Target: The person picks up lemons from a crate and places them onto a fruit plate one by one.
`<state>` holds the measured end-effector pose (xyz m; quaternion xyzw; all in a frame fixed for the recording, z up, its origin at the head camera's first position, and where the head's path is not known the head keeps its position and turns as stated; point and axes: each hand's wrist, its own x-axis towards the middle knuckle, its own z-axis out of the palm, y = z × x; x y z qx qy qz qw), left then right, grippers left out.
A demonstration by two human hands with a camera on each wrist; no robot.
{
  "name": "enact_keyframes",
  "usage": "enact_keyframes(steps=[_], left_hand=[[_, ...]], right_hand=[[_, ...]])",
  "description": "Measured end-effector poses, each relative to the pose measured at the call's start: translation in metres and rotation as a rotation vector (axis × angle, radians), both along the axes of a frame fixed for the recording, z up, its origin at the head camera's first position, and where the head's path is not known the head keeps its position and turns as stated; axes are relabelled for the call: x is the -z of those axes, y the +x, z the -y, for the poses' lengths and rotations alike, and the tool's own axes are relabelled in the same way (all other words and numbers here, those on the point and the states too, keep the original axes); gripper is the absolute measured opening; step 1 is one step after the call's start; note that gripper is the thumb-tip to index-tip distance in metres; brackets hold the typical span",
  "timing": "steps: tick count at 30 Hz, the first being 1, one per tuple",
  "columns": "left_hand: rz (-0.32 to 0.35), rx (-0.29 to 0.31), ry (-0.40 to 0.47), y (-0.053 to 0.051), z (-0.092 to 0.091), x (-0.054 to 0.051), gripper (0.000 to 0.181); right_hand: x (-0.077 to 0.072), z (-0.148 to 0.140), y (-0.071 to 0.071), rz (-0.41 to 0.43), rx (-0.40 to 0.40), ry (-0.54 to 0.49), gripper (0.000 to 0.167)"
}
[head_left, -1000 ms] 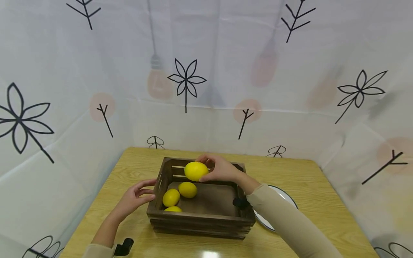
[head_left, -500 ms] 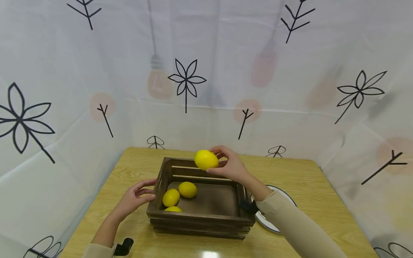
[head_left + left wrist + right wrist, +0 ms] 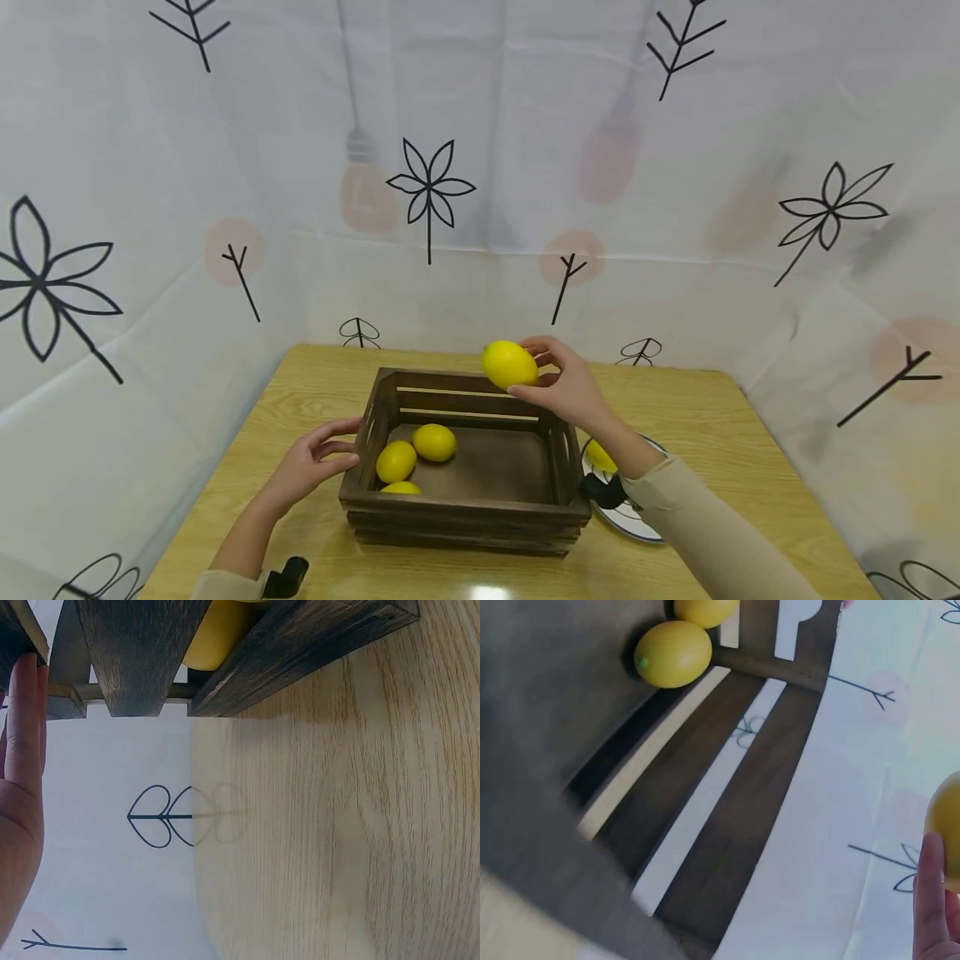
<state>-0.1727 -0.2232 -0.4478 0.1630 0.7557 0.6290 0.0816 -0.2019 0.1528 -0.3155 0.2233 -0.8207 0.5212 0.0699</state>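
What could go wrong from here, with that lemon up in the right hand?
The right hand holds the raised lemon between thumb and fingertips, so it might slip and drop near the wooden crate. The black wrist device overlaps the plate in the head view; as the arm moves, it could nudge the partly hidden plate lemon, which might roll.

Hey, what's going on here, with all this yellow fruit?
A person's right hand holds a lemon raised, seen in front of the back rim of a wooden crate. Their left hand rests against the crate's left side. Three more lemons lie inside, toward the left end. Right of the crate is a white plate, partly hidden by the right arm, with a yellow thing, probably another lemon, on it.
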Motion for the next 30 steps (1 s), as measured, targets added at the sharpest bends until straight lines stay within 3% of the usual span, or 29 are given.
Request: enact_keyframes(steps=[8, 17, 30], left_hand=[[0.010, -0.009, -0.009, 0.001, 0.001, -0.002, 0.054], [0.011, -0.014, -0.017, 0.000, 0.001, -0.002, 0.053], [0.016, -0.009, -0.025, 0.000, 0.001, -0.001, 0.053]], right_hand=[[-0.001, -0.015, 0.005, -0.008, 0.056, 0.000, 0.052], [0.029, -0.049, -0.013, -0.022, 0.109, 0.001, 0.054], [0.052, -0.083, -0.004, -0.053, 0.224, 0.033, 0.053]])
